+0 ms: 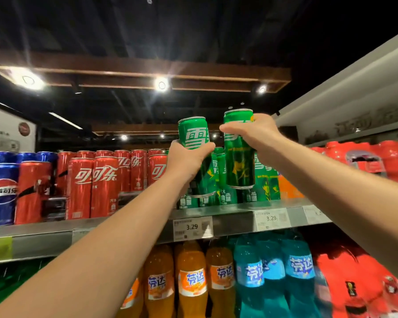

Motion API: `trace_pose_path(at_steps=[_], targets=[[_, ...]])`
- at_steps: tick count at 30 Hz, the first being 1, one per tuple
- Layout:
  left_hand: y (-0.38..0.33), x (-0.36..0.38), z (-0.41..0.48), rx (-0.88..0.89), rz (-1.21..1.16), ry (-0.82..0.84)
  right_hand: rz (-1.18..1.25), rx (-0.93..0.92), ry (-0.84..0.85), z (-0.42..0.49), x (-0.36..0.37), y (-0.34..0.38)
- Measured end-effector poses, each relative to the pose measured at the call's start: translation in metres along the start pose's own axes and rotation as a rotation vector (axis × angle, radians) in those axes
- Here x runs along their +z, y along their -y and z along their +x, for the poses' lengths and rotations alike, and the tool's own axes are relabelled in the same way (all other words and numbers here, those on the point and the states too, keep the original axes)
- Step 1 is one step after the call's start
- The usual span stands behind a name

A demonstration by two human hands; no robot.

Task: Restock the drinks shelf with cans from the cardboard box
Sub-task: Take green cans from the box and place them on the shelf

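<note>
One green slim metal can [193, 134] is in the left hand [186, 164], and a second green slim metal can [238, 157] is in the right hand [260, 136], so two cans are held, one per hand. Both are raised in the air in front of the grey metal drinks shelf [234, 218], above its front edge.

The first can stands with its long axis almost vertical, lid end up, and its top leans a little to the left. The left hand grips it around the middle, with the thumb across the front below the white characters. Its lower end is partly hidden by the hand.

The second can is nearly upright, lid end up. Its bottom rim is free, clearly above the shelf board, and touches nothing. The right hand grips its upper half, the thumb lying across the front and the fingers curled behind.

Behind the two cans, more green cans [262, 180] stand upright in rows on the shelf; their number cannot be counted. To the left stand many red slim cans [104, 184], and further left blue cans [0, 191], of which at least four show. At the right end lie red shrink-wrapped packs [365, 161].

Three white price labels [192, 228] with printed prices are on the shelf rail. Below it stand four orange plastic bottles [192, 278] and at least three blue-green plastic bottles [299, 271].
</note>
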State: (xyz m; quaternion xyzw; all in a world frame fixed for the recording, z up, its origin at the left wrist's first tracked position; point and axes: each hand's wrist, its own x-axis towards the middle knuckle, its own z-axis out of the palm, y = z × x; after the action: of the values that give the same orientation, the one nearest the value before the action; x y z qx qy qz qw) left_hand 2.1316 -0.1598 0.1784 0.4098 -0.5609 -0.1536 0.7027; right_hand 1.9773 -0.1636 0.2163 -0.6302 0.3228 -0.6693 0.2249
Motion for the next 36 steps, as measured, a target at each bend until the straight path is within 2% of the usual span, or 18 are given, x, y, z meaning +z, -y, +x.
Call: trace_pose_path(at_steps=[9,20,27,36], targets=[[0.028,0.007,0.023,0.052,0.061,-0.028,-0.07,0.016,0.001,0.022,0.019,-0.036],[0.048,0.011,0.025,-0.026,0.09,-0.078,-0.197,0.051,0.031,0.023,0.032,-0.053],[0.053,0.013,0.023,-0.007,0.087,-0.085,-0.245,0.059,0.01,0.02,0.039,-0.057],[0.059,0.015,0.018,-0.028,0.159,-0.048,-0.246,0.123,0.027,0.016,0.041,-0.066]])
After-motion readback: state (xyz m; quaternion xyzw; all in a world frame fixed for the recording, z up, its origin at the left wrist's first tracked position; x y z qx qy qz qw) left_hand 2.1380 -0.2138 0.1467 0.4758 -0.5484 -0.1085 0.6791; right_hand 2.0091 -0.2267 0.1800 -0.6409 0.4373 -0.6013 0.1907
